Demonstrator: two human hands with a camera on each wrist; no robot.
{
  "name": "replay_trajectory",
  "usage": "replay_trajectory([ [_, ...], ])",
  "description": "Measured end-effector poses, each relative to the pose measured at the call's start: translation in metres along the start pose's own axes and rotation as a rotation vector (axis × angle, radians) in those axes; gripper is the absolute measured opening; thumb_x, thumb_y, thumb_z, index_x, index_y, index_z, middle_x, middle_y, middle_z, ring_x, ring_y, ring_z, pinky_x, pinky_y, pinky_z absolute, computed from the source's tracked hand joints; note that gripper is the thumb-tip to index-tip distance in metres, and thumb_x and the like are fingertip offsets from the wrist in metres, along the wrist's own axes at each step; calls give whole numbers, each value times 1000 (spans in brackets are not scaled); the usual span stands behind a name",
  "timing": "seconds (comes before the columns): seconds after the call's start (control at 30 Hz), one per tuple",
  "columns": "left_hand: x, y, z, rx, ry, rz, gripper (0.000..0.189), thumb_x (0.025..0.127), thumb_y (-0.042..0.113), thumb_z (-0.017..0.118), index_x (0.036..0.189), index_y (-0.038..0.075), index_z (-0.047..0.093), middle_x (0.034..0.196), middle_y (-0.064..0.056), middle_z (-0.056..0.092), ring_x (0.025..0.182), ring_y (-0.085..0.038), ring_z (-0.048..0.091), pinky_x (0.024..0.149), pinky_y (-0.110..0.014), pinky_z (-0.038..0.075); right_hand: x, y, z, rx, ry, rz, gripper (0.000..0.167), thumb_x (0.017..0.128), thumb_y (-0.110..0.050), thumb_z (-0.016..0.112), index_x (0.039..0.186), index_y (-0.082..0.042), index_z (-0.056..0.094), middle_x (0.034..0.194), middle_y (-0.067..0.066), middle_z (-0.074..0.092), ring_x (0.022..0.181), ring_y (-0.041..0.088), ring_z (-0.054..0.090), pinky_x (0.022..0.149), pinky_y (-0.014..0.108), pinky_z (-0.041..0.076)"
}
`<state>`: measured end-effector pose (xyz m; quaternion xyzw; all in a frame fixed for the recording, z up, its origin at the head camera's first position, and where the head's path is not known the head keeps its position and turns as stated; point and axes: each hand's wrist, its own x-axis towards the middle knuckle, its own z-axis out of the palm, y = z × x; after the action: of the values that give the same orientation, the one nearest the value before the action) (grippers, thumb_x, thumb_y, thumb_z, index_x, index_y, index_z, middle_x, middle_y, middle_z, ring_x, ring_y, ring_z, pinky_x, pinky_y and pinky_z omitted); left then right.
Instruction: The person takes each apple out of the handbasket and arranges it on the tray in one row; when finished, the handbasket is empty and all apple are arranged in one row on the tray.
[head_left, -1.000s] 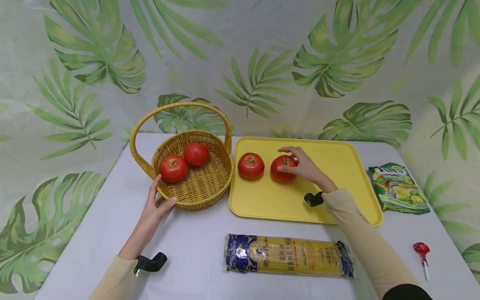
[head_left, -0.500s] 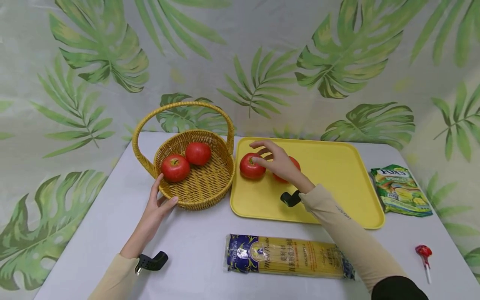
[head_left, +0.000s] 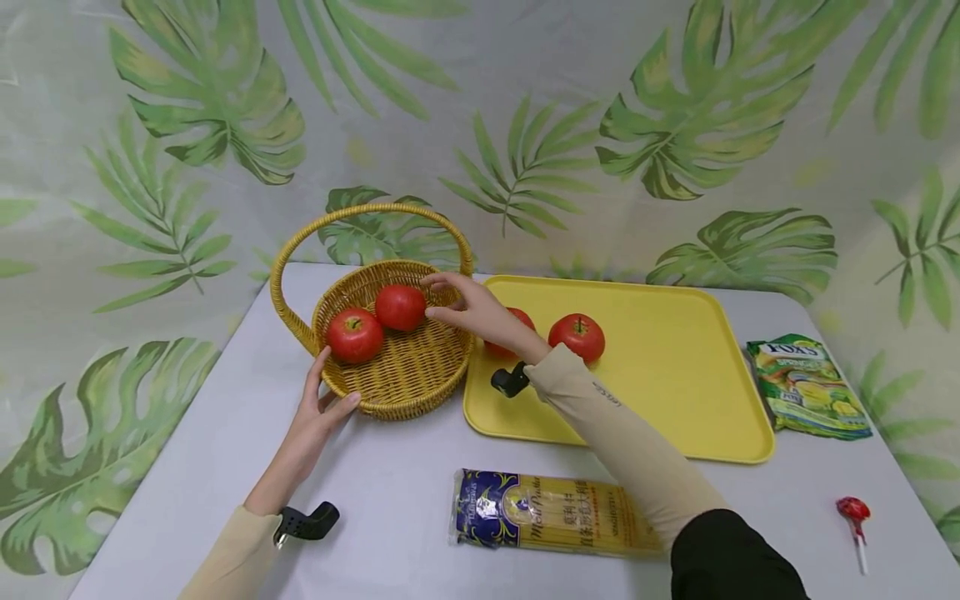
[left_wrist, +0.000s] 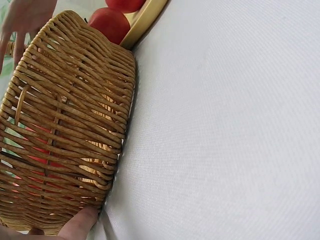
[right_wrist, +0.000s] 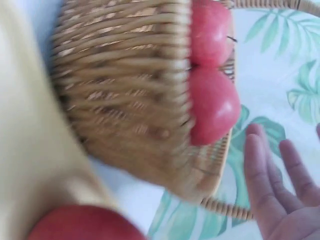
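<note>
A round wicker basket (head_left: 408, 367) with a tall arched handle holds two red apples, a nearer apple (head_left: 355, 335) and a farther apple (head_left: 401, 307). My left hand (head_left: 306, 433) rests against its near left side, fingers fairly straight and spread; in the left wrist view a fingertip (left_wrist: 82, 222) touches the weave low down. Over the basket's right rim reaches my right hand (head_left: 476, 312), its fingertips close to the farther apple and nothing in its grasp. In the right wrist view the fingers of my right hand (right_wrist: 280, 190) are extended, apart from both apples.
A yellow tray (head_left: 660, 375) right of the basket carries two more apples, one apple (head_left: 577, 337) in plain sight and another apple (head_left: 521, 317) partly behind my right hand. Nearer lie a spaghetti pack (head_left: 555, 512), a candy bag (head_left: 810, 387) and a red lollipop (head_left: 855, 521).
My right hand has swept left from the tray's right-hand apple, over the left-hand one, to the basket. My left hand stays at the basket; the view shifts slightly.
</note>
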<state>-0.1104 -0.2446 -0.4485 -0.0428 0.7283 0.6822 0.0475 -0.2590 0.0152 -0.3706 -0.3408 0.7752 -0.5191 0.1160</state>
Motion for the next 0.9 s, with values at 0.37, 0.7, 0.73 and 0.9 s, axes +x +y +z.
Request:
replay_trajectory([
  [0.37, 0, -1, 0, -1, -1, 10, 82, 98, 12, 55, 154, 35, -1, 156, -2, -17, 140, -42, 5, 109, -56, 20, 41, 1, 17, 45, 1, 207, 54, 95, -26, 60, 143, -11, 42, 141, 19, 39, 115, 31, 50, 84, 41, 49],
  [0.7, 1, -2, 1, -14, -5, 8, 82, 97, 14, 56, 154, 35, 0, 156, -1, -17, 140, -42, 6, 109, -55, 20, 60, 9, 35, 53, 12, 288, 55, 96, -21, 58, 146, -9, 38, 150, 17, 29, 135, 33, 31, 101, 44, 36],
  [0.73, 1, -2, 1, -11, -4, 7, 82, 97, 14, 56, 154, 35, 0, 156, -1, -17, 140, -42, 6, 109, -55, 21, 60, 10, 37, 55, 6, 299, 55, 96, -21, 58, 147, -10, 37, 151, 16, 29, 135, 32, 31, 103, 43, 35],
  [0.9, 1, -1, 0, -10, 1, 4, 82, 97, 13, 56, 153, 36, 0, 156, -1, -17, 140, -42, 6, 109, -54, 22, 66, 14, 45, 162, -37, 351, 61, 96, -22, 56, 150, -12, 30, 153, 14, 25, 132, 33, 34, 101, 43, 37],
])
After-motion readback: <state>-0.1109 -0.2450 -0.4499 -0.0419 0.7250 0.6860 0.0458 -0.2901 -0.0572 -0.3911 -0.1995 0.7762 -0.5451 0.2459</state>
